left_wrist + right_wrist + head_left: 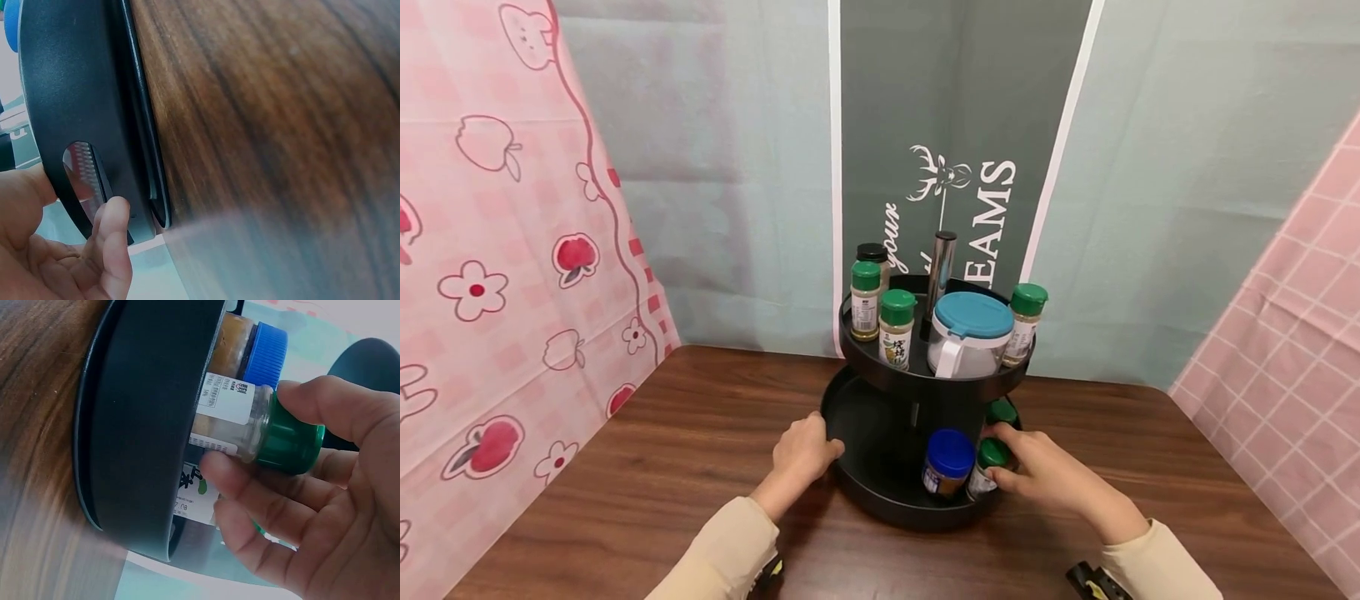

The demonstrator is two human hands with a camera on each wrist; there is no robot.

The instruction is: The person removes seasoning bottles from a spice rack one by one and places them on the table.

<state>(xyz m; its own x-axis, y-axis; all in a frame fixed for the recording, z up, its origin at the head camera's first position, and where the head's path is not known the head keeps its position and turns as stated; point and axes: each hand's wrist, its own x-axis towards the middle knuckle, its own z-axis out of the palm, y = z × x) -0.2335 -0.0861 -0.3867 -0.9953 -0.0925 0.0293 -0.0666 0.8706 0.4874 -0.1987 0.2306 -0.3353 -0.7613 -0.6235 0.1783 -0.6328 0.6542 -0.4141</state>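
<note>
1. Standing on the lower tray (868, 421), by its right front edge, one small green-topped jar (262, 431) was pinched between the thumb and fingers of the right hand (1047, 468). The thumb was pressed on the lid.
2. One more jar with a green top, the back jar (1002, 412), was seen just behind it. Whether it was touched by the fingers could not be told.
3. One blue-topped jar (949, 462) was seen just left of the pinched one, so three jars were counted down there.
4. The left edge of this tray was held by the left hand (807, 448), near one oval hole (84, 175) in the wall.
5. Five things were counted on the upper tray (917, 383): three green-topped shakers (864, 308), two left and one right; one black-topped bottle (872, 252); and one see-through pot (972, 337) with a blue lid and white handle.
6. One shiny pole (942, 275) was seen among them.
7. Two round black trays were counted, one above the other, on one brown table (715, 433).
</note>
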